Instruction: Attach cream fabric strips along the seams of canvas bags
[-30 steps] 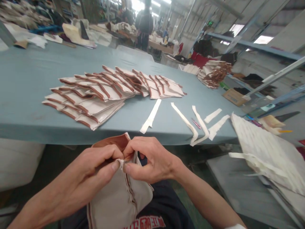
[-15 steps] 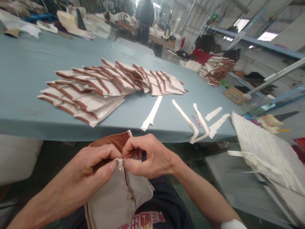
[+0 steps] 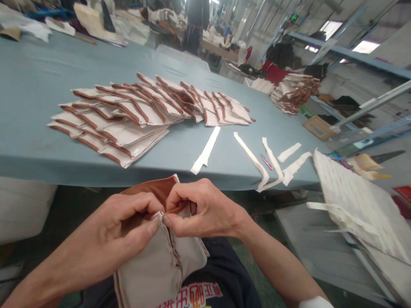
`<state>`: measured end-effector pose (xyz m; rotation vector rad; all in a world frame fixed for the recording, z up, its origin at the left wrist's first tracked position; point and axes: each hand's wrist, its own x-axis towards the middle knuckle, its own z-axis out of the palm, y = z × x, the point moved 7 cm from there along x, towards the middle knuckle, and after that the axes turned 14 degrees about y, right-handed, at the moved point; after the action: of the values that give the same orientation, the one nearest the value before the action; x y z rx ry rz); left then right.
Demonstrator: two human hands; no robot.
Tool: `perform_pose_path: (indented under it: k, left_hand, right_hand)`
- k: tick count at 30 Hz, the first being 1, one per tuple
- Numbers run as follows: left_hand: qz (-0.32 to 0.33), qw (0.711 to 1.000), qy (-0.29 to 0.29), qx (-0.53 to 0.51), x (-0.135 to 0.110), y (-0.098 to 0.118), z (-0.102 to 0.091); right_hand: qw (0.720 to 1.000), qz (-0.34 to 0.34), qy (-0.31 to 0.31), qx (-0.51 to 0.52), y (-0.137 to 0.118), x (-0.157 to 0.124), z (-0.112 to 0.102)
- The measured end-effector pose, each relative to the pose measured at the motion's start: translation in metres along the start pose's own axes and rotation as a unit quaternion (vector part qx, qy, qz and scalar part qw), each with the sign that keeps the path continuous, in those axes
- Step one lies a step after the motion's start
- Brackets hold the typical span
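Note:
A sewn fabric piece (image 3: 146,267), off-white on one side and brown on the other, hangs between my hands above my lap. Its middle seam runs down from the pinched edge. My left hand (image 3: 128,226) pinches the top edge between thumb and forefinger, just left of the seam. Right beside it, my right hand (image 3: 199,209) grips the same edge with thumb and forefinger at the seam's top. The fingertips nearly touch and hide the exact spot they hold. Part of a dark blue item, its kind unclear, shows behind my right fingers.
On the blue-covered table (image 3: 96,55) lie overlapping off-white and brown sewn pieces (image 3: 128,115). White strips (image 3: 207,149) and a small pink tool (image 3: 266,162) lie near the front edge. At right a board (image 3: 362,205) holds more white strips. A person (image 3: 195,25) stands beyond the table.
My right thumb and fingers have shifted slightly at the seam's top. Both hands keep their pinch on the fabric piece. The view has tilted a little.

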<state>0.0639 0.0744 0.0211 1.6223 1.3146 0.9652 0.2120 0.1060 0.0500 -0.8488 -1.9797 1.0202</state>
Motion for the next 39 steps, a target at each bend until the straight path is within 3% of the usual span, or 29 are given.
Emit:
perform_pose_path:
  k: [6, 13, 20, 26, 34, 39]
  left_hand:
    - [0.006, 0.999, -0.031, 0.032, 0.003, -0.014, 0.001]
    - [0.040, 0.998, -0.019, 0.043, 0.002, -0.006, 0.001]
    - [0.066, 0.995, 0.033, 0.064, 0.004, -0.001, 0.002]
    - [0.041, 0.997, -0.015, 0.064, 0.005, -0.006, 0.009]
    - [0.144, 0.975, 0.075, 0.150, 0.008, 0.011, 0.002]
    - [0.127, 0.974, 0.089, 0.167, 0.002, 0.015, 0.004]
  right_hand:
    - [0.997, -0.053, 0.031, -0.056, -0.006, -0.004, -0.003]
    - [1.000, -0.002, -0.001, -0.019, 0.001, -0.008, -0.001]
    - [0.999, 0.029, 0.022, 0.016, 0.014, -0.008, -0.002]
    - [0.998, 0.048, 0.013, 0.040, 0.023, -0.011, -0.001]
    - [0.998, 0.011, 0.016, -0.056, 0.017, -0.012, -0.002]
    - [0.994, 0.026, 0.042, -0.101, 0.019, -0.015, 0.003]
